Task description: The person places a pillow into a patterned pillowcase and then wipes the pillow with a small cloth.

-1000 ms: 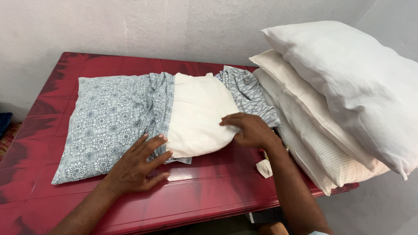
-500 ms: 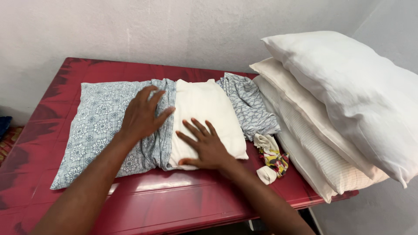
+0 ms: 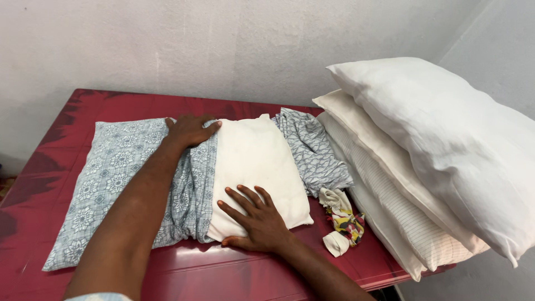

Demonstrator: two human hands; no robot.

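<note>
A cream pillow lies on the red table, its left part inside a blue-grey patterned pillowcase. My left hand rests at the far edge of the case's bunched opening, fingers curled onto the fabric. My right hand lies flat, fingers spread, on the near corner of the bare pillow. Whether the left hand grips the fabric is unclear.
A second grey patterned cloth lies right of the pillow. A small crumpled floral rag sits near the table's front right. Three stacked white pillows fill the right end, overhanging the edge. A pale wall stands behind.
My left hand moved from the near side up to the far edge of the case opening. My right hand came from the pillow's right end to its near corner. The camera view rose.
</note>
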